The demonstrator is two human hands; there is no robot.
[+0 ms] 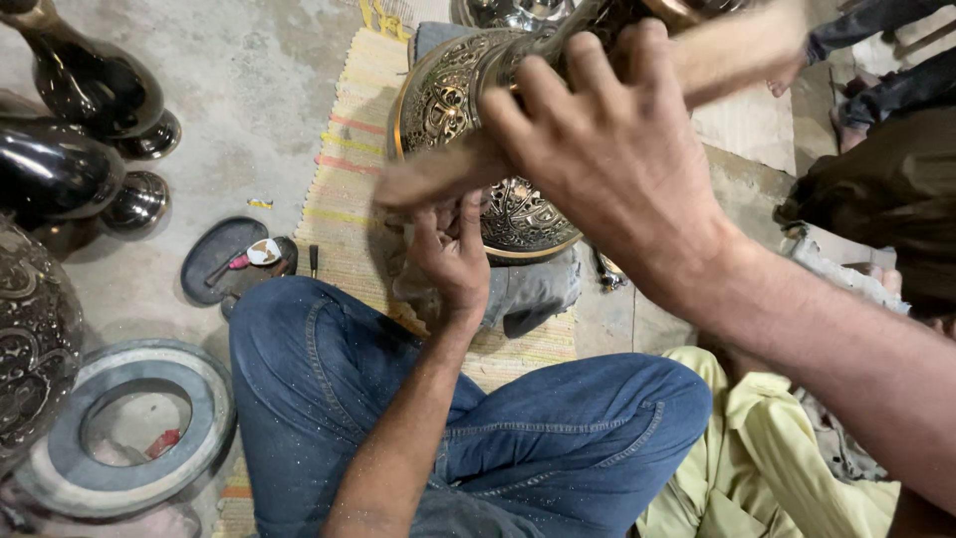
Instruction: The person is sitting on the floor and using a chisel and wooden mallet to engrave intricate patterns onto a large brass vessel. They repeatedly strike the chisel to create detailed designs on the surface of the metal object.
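you are sitting cross-legged in blue jeans on a striped woven mat, and the engraved brass vessel is lying tilted over your lap, its wide base rim facing near and its upper body running off the far edge of the view. your left hand is reaching up under the base, fingers curled against the ornamented underside; how firmly it is gripping you cannot tell, since the fingertips are tucked behind the rim. your right hand is closing around a pale stick-like tool laid across the vessel, fingers wrapped over it; the tool is blurred, so its exact shape is hard to make out.

room is tight on the left: dark polished vases are standing at the far left, another engraved piece is cut off by the left edge, and a grey metal ring is lying on the concrete floor just beside your left knee. a small dark tray is sitting between the vases and your thigh. on the right, yellow cloth is lying against your right knee, and another person's dark sleeve is showing at the far right corner.
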